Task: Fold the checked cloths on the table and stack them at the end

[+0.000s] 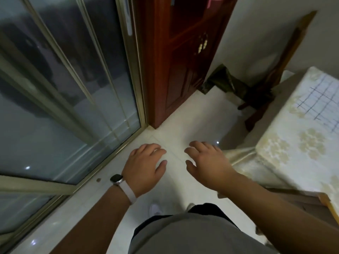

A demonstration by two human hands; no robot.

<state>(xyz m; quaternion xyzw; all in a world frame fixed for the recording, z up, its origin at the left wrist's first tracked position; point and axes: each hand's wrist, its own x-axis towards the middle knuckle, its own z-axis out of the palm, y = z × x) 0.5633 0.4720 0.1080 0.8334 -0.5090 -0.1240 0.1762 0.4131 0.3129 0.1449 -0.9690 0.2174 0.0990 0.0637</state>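
I see the checked cloth (319, 99), white with dark lines, on the table (286, 149) at three o'clock. The left hand (145, 167) and right hand (207, 162) hang empty, fingers loosely spread. A wooden door (183, 61) stands at twelve.

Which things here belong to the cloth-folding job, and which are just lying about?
Job: checked cloth, table, left hand, right hand, both empty.
Lying about: wooden door, sliding glass door, wristwatch, wooden chair.

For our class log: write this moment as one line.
left hand: open, empty | right hand: open, empty | checked cloth: on table, untouched
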